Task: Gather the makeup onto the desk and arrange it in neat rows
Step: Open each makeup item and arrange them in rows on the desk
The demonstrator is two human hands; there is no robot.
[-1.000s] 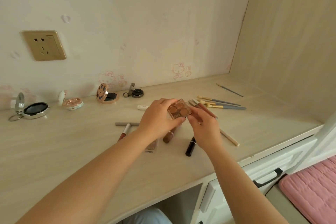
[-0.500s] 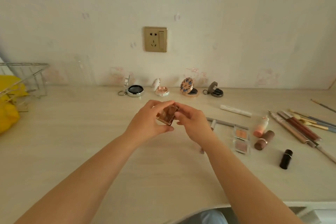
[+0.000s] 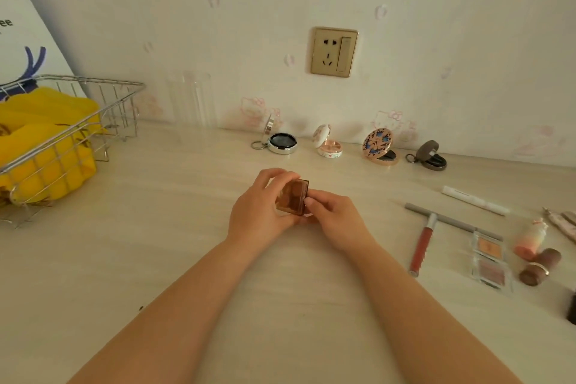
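**Palette Held Over Mid-Desk, Row of Compacts Beyond**

While the desk (image 3: pixel 156 259) stretches wide and pale beneath both forearms, its left end carries a wire basket (image 3: pixel 71 134) of yellow cloth, and its right side a loose scatter of makeup. Along the back wall stands a row of four open compacts, from the silver compact (image 3: pixel 282 143) on the left to the dark compact (image 3: pixel 431 159) on the right. Smaller pieces lie to the right: a two-pan blush palette (image 3: pixel 491 262), a red lip gloss tube (image 3: pixel 420 246) and a white stick (image 3: pixel 473 200).

At centre, the left hand (image 3: pixel 258 212) curls its fingers around the small brown eyeshadow palette (image 3: pixel 293 196), while the right hand (image 3: pixel 336 218) pinches its near right corner with fingertips. Both grip it just above the desk, tilted on edge, its long axis running roughly away from the person.

The compact row lies straight ahead, beyond the fingers and well apart; the scatter is to the right, nearer the right hand. Setting the palette in line probably means reaching forward, and the left hand has the fuller hold.
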